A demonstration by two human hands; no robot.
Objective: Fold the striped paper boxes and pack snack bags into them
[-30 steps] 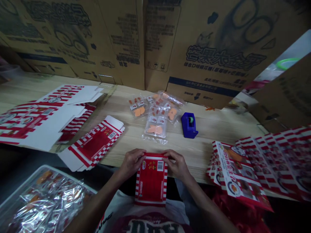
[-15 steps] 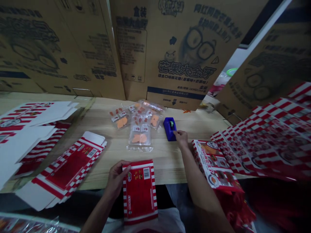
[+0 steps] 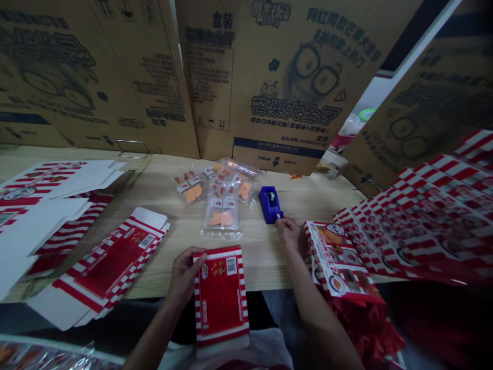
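My left hand [image 3: 184, 275] grips the left edge of a red-and-white striped carton [image 3: 221, 298] that rests against the wooden table's front edge [image 3: 265, 267] and my lap. My right hand [image 3: 289, 234] sits on the table just in front of a small blue tape dispenser [image 3: 270, 204], its fingers pinched at the dispenser's near end on something I cannot make out. Clear packets of orange sweets [image 3: 219, 192] lie beyond the carton.
Flat striped cartons [image 3: 111, 259] lie at left, with more white-backed flats [image 3: 46, 205] farther left. Printed striped sheets [image 3: 404, 231] are stacked at right. Large brown cardboard boxes [image 3: 269, 77] wall off the back. A tray of foil packets [image 3: 46, 354] shows at bottom left.
My right hand left the carton, reached to the blue tape dispenser, then drew back slightly toward me. My left hand kept hold of the carton. The view swung to the right.
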